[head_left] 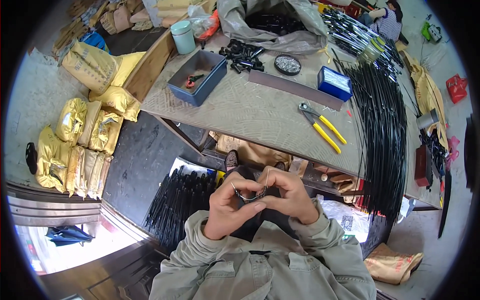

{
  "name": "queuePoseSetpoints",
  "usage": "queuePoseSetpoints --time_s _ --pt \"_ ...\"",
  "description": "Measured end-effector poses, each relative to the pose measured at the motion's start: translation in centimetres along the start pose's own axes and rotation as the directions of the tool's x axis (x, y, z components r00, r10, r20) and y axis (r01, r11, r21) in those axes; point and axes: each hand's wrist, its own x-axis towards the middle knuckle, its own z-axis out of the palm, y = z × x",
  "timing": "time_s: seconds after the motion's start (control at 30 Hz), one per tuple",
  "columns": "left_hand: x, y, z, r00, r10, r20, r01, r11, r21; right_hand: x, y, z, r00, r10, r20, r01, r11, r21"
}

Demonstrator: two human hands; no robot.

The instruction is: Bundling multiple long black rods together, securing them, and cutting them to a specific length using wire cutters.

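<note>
Between the two hands, above the person's lap and short of the table [255, 112], was a small wire piece [245, 198], its bent metal showing in the gap. The left hand [231, 202] and the right hand [286, 194] both had thumb and forefinger drawn in, pinching it; the exact contact was partly covered, and how the other fingers were set I could not tell. The likeliest trouble was a slip: so slight a piece, gripped only at the fingertips, might spring loose and drop out of sight among the black rods [175, 205] below — or its thin end might prick a finger if squeezed askew. On the table, a blue-grey bin [211, 85] held a small red-and-black item [192, 81], a round black dish [280, 72] held shiny metal bits [288, 63], and a blue box [334, 94] held slim pale pieces [336, 78]. The grey sack [234, 25] gaped over dark parts [277, 22]; the turquoise canister [183, 40] was lidded, its contents hidden.
</note>
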Motion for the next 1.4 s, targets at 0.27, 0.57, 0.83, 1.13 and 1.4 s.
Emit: queuePoseSetpoints --time_s 0.27,0.57,0.83,1.13,1.4 --pt "0.4 -0.3 -0.7 0.975 0.203 -0.092 -0.155 0.914 0.374 1.2 0.5 -0.1 0.993 0.016 0.115 -0.025 0.997 0.074" --pt "0.9 1.0 -1.6 1.000 0.001 0.021 -0.003 0.998 0.059 2.0 0.4 1.1 1.000 -0.019 0.016 0.016 0.986 0.163" --pt "0.2 0.1 -2.8 0.999 -0.008 0.051 0.010 0.999 -0.041 1.8 0.0 0.1 0.968 0.176 0.180 -0.222 0.932 0.286" --pt "0.1 0.5 -1.6 0.991 -0.065 0.113 0.087 0.976 -0.199 2.3 0.3 1.4 0.991 -0.081 -0.109 0.109 0.953 0.283" --pt "0.7 0.9 -0.3 0.991 -0.071 0.110 0.092 0.975 -0.201 2.3 0.0 2.1 0.969 -0.191 -0.159 0.228 0.938 0.262"
